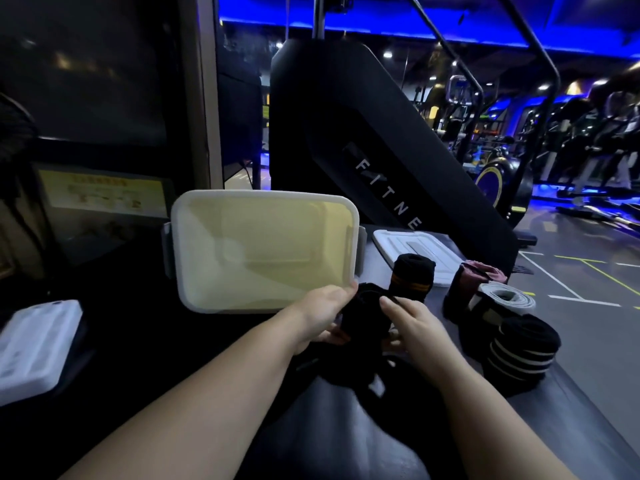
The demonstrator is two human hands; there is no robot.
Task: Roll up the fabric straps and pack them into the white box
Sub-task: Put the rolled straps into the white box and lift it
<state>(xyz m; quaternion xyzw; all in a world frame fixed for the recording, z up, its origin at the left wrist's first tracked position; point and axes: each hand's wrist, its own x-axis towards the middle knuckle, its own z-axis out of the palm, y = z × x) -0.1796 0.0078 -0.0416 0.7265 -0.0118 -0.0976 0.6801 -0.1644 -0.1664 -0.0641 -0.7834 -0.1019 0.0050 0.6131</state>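
The white box stands open on the dark bench just beyond my hands, with nothing visible inside it. My left hand and my right hand both grip a black fabric strap between them, partly rolled, its loose end trailing down toward me. A rolled black strap with orange stripes stands upright behind my right hand. To the right lie a pink roll, a grey-and-white roll and a black roll with white stripes.
The box's white lid lies flat behind the rolls. A white ridged tray sits at the bench's left edge. A large black fitness machine rises behind the bench. The gym floor drops away on the right.
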